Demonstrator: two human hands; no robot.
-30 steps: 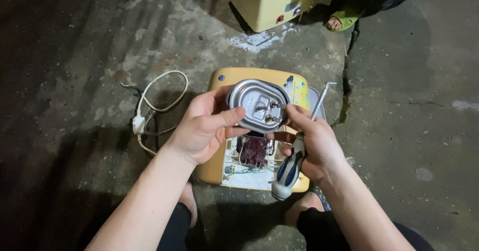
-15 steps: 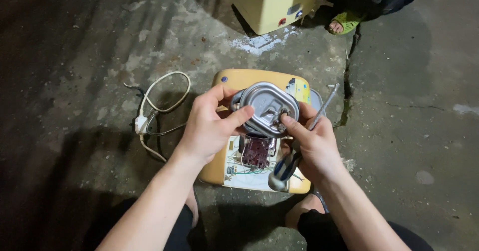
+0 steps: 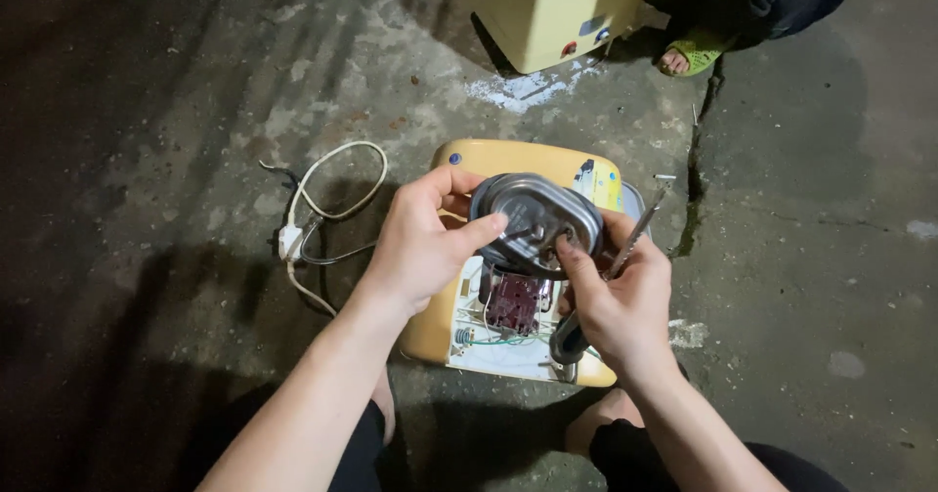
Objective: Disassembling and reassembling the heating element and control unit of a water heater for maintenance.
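A yellow appliance base (image 3: 508, 160) lies on the concrete floor with its white inside and a dark red wound part (image 3: 513, 299) exposed. Above it, my left hand (image 3: 422, 243) grips the left side of an oval grey metal part (image 3: 535, 213). My right hand (image 3: 618, 301) touches the oval part's front edge with its fingers while also holding a screwdriver (image 3: 630, 238), whose shaft points up and to the right and whose grey handle sticks out below the palm.
A white power cord (image 3: 327, 209) loops on the floor to the left of the appliance. A pale yellow box-shaped housing (image 3: 547, 8) stands at the top. Another person's foot in a green sandal (image 3: 689, 57) is beside it. A crack runs down the concrete at the right.
The oval metal part has been tilted so its smooth side faces me. My right hand has moved up onto it, with the screwdriver still in that hand.
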